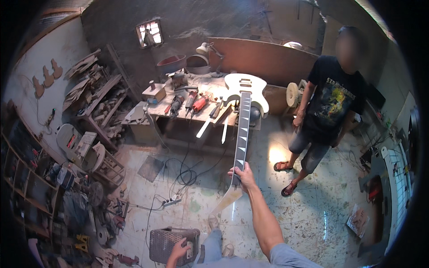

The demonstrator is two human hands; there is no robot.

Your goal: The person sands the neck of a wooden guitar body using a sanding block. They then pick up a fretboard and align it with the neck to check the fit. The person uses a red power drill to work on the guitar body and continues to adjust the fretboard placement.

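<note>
A worker grips an unstrung electric guitar (241, 127) in a cluttered workshop, the right hand (243, 175) wrapped around the neck just above the headstock (229, 198), near the centre of the frame. The white body (248, 94) lies up and away from that hand, at upper centre, overlapping the workbench (209, 81) in view (whether it rests there or hangs clear cannot be told). The headstock points below the hand, toward the lower centre.

By appearance, the build is well along: body and neck are together, the body is white, and pale triangular inlays line the dark fingerboard. Strings are not yet on, and no tuners can be made out on the bare-wood headstock, so fitting-out seems to be left.

The left hand (181, 248), at the bottom of the frame, is empty, its fingers loosely spread in front of a dark perforated box (161, 243); contact cannot be judged. At right stands another person (335, 98).
</note>
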